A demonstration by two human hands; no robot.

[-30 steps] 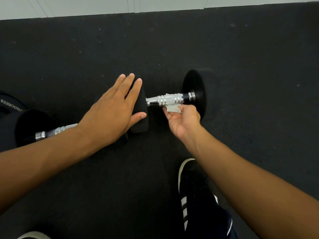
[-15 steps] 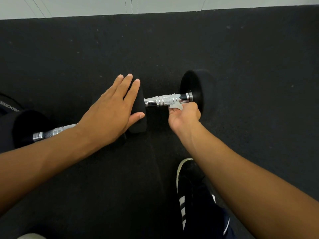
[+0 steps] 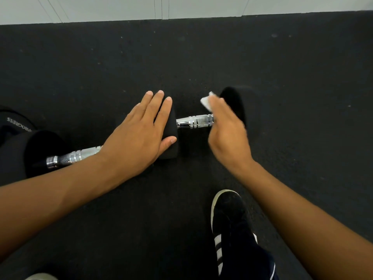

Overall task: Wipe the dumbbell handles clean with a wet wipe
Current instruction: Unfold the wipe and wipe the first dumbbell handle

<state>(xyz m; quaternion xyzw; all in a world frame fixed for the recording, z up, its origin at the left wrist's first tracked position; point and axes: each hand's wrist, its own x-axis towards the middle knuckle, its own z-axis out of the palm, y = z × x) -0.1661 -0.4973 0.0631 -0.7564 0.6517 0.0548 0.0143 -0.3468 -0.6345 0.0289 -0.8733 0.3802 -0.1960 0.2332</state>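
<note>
Two black dumbbells lie end to end on the dark floor. The right dumbbell's chrome handle (image 3: 194, 121) spans between its two black heads, the far one being the right head (image 3: 234, 104). My left hand (image 3: 139, 136) lies flat with straight fingers on the near head (image 3: 171, 138) between the two handles. My right hand (image 3: 226, 130), blurred, covers the right end of that handle and holds a white wet wipe (image 3: 206, 102) that sticks out above the fingers. The left dumbbell's chrome handle (image 3: 74, 156) shows beside my left wrist.
The left dumbbell's outer head (image 3: 38, 148) sits at the left edge beside another black weight with white lettering (image 3: 16, 124). My black shoe with white stripes (image 3: 230, 219) stands below the right hand. A pale wall base (image 3: 181, 7) runs along the top.
My right hand turned over from under the handle to above its right end, lifting the wipe up off the chrome. The left hand stayed flat on the head.
</note>
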